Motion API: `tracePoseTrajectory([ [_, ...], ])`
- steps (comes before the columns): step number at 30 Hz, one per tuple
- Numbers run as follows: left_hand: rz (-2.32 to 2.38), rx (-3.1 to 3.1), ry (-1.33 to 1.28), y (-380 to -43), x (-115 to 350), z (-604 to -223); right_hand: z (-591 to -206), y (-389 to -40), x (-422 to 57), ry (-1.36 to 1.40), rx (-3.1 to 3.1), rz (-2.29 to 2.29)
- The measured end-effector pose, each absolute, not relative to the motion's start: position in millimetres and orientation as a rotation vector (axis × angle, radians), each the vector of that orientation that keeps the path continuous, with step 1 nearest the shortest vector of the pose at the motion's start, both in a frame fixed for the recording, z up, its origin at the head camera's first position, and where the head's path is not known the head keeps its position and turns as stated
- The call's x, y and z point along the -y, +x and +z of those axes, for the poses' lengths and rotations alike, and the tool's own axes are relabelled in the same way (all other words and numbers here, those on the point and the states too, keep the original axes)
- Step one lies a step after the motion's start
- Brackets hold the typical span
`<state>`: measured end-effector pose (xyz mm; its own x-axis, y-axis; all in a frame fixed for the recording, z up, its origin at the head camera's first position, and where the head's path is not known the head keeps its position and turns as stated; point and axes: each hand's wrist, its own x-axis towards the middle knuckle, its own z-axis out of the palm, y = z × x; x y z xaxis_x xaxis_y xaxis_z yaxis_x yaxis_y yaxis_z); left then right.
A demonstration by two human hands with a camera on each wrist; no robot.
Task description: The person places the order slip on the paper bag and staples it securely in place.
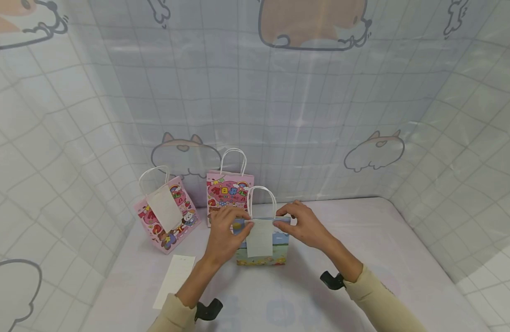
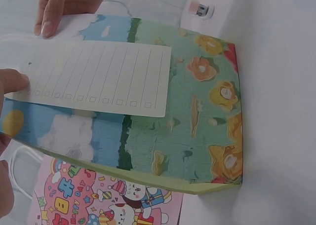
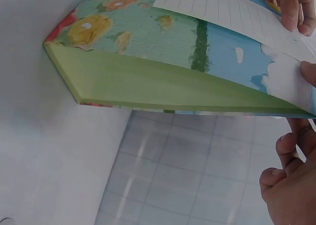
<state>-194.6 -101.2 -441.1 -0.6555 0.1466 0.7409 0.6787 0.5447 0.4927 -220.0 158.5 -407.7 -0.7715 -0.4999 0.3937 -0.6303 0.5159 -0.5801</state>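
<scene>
Head view: a small blue-and-green paper gift bag (image 1: 281, 254) with a painted flower print appears to stand upright on a pale table (image 1: 346, 290), its front toward the wearer and its white handle (image 1: 263, 187) arching above the rim. A checklist slip (image 1: 259, 243) lies flat against the front, just below the handle; the left wrist view shows its ruled lines and small boxes.

The bag looks light and fairly stiff along its folds, though the thin walls would probably crease under a hard squeeze. Its top rim seems the best place to take hold, one hand near each end. The slip looks lighter and likely to slide or bend unless pressed down.

The left hand (image 1: 227, 234) pinches the rim, thumb in front on the slip's upper left part, fingers behind. The right hand (image 1: 306, 227) pinches the opposite end, thumb in front at or right beside the slip's edge, fingers curled behind. Both thumb-to-finger gaps are narrow, about the thickness of the paper.

To the left, one pink cartoon gift bag (image 1: 231, 182) stands behind; another, a tilted pink gift bag (image 1: 189, 217), carries a similar slip (image 1: 165, 210). Nearer the wearer lies a loose paper strip (image 1: 174, 279).
</scene>
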Motion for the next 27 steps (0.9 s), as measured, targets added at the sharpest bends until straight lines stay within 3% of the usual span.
tracePoseTrajectory([
  [27, -1.152, 2.165, -0.582, -192.3, 102.6, -442.8, -406.7, -219.3, -154.6, 0.928, 2.597, 1.081],
])
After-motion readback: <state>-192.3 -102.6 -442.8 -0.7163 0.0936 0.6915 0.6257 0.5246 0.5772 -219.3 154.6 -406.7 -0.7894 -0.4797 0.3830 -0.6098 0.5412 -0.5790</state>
